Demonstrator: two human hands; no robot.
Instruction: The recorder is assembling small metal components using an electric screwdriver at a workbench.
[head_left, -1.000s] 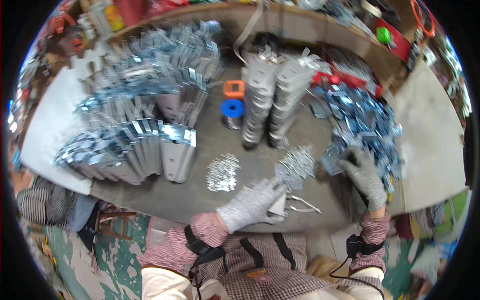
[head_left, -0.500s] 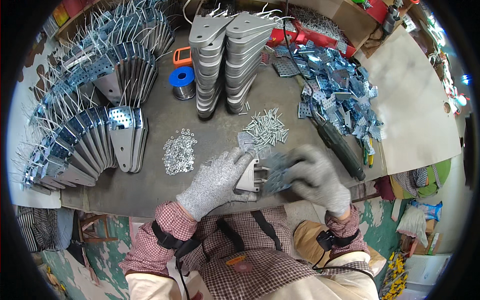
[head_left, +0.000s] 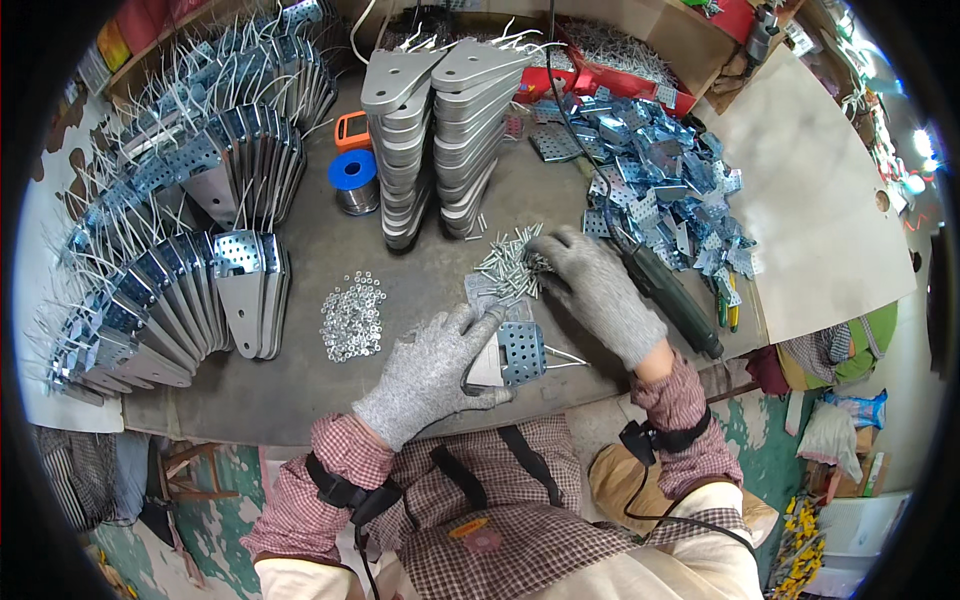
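My left hand, in a grey glove, grips a flat grey metal bracket near the table's front edge, its thumb below and fingers above. A bluish perforated metal plate lies on the bracket's right end. Pale wire leads stick out to its right. My gloved right hand reaches into the right side of a pile of small silver screws, fingers curled and pinched. What is between those fingertips is hidden. A pile of small nuts lies left of the screws.
Two tall stacks of grey brackets stand at the back, beside a blue-topped solder spool. Fanned rows of wired brackets fill the left. Loose perforated plates and a dark-handled corded tool lie at right.
The perforated plate, blurred in my right hand before, now lies on the bracket. My right hand has let go of it and moved up to the screws. My left hand keeps its grip.
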